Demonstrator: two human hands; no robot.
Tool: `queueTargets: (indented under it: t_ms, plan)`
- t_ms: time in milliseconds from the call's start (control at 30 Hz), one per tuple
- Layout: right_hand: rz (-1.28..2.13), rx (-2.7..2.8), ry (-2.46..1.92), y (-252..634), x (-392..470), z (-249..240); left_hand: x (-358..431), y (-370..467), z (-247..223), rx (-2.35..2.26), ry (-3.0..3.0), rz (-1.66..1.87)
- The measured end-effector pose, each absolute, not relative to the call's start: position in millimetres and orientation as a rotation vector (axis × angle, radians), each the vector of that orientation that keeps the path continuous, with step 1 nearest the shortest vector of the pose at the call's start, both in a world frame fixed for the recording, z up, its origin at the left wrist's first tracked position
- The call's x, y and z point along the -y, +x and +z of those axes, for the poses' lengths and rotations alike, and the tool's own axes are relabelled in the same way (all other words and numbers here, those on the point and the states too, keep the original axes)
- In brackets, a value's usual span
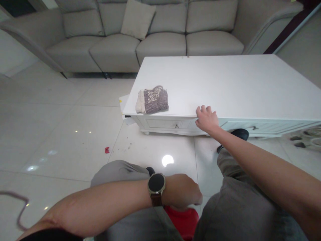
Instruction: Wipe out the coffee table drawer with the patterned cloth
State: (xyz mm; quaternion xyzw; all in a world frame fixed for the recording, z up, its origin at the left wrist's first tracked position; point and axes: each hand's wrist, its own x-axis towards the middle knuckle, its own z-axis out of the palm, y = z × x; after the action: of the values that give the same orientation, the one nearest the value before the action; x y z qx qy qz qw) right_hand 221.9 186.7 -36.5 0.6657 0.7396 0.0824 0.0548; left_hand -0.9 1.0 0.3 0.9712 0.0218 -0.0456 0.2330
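Your right hand point(207, 119) grips the table point(233, 87) by its edge near the cloth point(156, 100); I can't tell if your left hand point(184, 190) is closed

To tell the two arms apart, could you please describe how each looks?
The left hand has no glove; its wrist bears a round watch with a dark face, metal rim and brown strap, and a black sleeve shows near the elbow. The right hand has no glove, and its forearm is bare.
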Motion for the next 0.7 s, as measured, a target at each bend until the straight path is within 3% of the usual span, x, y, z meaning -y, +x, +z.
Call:
queueTargets:
  t_ms: [267, 400, 533, 700]
  plan:
    - [0.258, -2.255, 2.018, 221.9, -186.3, -36.3, -4.6, 5.7, -1.5, -0.030, 2.631, -0.029]
    - [0.247, -2.249, 2.020, 221.7, -185.8, -35.5, -20.2, 6.6, 32.7, -0.084, 2.283, -0.094]
    - [0.237, -2.244, 2.016, 221.5, -186.1, -35.6, -37.3, -5.0, 81.2, 0.038, 1.672, 0.066]
    - [0.249, -2.241, 2.015, 221.4, -186.1, -36.6, -39.3, -24.9, 104.1, -0.163, 1.631, 0.092]
